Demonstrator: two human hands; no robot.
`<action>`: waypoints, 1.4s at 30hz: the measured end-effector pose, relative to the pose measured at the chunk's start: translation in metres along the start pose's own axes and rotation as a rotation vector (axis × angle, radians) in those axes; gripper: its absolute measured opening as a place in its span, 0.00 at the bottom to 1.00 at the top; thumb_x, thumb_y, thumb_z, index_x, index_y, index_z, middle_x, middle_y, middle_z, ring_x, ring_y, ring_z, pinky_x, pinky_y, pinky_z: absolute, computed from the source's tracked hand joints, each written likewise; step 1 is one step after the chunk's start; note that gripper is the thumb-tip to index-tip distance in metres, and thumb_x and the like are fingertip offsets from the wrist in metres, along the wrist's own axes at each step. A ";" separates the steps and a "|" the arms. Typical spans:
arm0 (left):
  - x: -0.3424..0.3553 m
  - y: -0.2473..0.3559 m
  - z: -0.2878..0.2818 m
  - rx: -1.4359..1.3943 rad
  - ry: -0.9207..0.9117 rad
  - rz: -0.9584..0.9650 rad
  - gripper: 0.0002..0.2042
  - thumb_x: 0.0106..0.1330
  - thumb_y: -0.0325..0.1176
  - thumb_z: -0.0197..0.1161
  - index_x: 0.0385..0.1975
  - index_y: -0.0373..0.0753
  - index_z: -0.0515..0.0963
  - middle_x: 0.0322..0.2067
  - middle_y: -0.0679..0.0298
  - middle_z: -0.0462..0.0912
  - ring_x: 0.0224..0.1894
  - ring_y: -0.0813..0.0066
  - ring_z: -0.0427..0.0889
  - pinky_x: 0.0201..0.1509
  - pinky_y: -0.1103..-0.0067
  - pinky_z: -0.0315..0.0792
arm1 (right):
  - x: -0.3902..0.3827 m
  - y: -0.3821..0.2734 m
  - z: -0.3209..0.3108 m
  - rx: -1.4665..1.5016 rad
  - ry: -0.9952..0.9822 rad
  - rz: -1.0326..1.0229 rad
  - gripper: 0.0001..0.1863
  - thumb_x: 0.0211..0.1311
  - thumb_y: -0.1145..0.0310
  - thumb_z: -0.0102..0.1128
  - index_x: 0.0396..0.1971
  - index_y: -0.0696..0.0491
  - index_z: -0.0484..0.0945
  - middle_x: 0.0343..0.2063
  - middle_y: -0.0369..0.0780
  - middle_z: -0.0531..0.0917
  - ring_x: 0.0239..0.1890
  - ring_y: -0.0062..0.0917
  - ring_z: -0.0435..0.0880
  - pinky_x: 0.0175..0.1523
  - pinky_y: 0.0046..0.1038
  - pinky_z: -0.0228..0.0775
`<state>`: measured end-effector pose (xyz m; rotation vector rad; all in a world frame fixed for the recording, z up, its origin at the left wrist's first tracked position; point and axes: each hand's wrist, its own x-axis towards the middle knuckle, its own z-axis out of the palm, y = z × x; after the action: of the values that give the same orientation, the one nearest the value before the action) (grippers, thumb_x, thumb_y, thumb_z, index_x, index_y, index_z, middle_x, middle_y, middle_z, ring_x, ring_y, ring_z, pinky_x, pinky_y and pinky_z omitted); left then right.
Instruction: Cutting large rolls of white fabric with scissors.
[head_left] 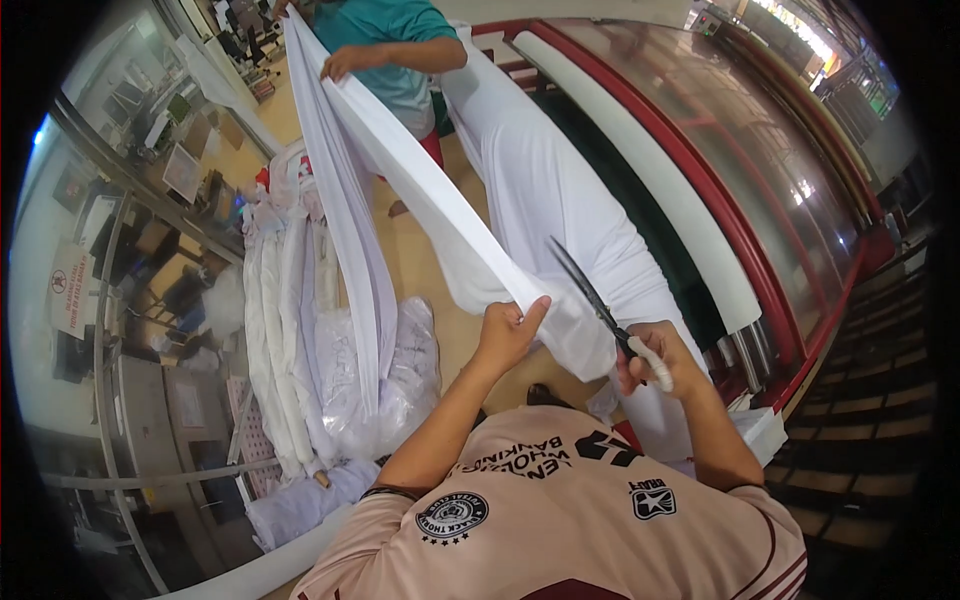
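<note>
My left hand (pixel 510 335) is closed on the edge of a long white cloth (pixel 440 190), its thumb pressed on top. The cloth stretches away from me in a narrow folded band to a co-worker's hand (pixel 350 62) at the far end. My right hand (pixel 672 362) grips dark scissors (pixel 590 287) by handles partly wrapped in pale material. Their long blades point away from me, up and to the left, beside the cloth. How far the blades are apart I cannot tell. Loose cloth hangs below and between my hands.
A co-worker in a teal shirt (pixel 400 25) stands ahead. More white fabric (pixel 560 170) drapes along a red-framed machine (pixel 740 200) with rollers on my right. At left stand wrapped fabric rolls (pixel 268 330) and a clear plastic-wrapped bundle (pixel 405 365), near a glass partition (pixel 100 300).
</note>
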<state>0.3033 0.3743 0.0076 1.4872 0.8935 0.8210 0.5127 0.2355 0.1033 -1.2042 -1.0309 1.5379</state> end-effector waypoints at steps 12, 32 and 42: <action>-0.004 -0.029 0.004 -0.078 0.048 0.084 0.15 0.67 0.35 0.61 0.22 0.31 0.80 0.11 0.72 0.72 0.16 0.88 0.63 0.19 0.81 0.59 | 0.027 0.001 0.008 0.033 -0.150 0.380 0.33 0.49 0.38 0.65 0.26 0.58 0.75 0.17 0.37 0.77 0.15 0.23 0.77 0.18 0.22 0.70; -0.065 -0.046 0.022 0.267 -0.209 -0.070 0.18 0.66 0.41 0.60 0.44 0.29 0.75 0.42 0.44 0.80 0.45 0.52 0.79 0.50 0.71 0.71 | 0.258 -0.100 0.078 -0.178 -0.080 0.074 0.29 0.56 0.37 0.58 0.18 0.50 0.71 0.13 0.33 0.71 0.09 0.18 0.67 0.13 0.20 0.56; -0.104 -0.125 0.075 0.341 -0.636 0.210 0.21 0.61 0.46 0.60 0.27 0.27 0.78 0.27 0.41 0.79 0.33 0.44 0.79 0.39 0.64 0.73 | 0.433 -0.203 0.152 -0.484 0.063 -0.026 0.32 0.45 0.32 0.64 0.21 0.50 0.71 0.15 0.33 0.69 0.14 0.16 0.66 0.16 0.18 0.57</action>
<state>0.3104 0.2540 -0.1248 2.0069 0.4082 0.2992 0.3417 0.6919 0.2245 -1.5467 -1.4206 1.2560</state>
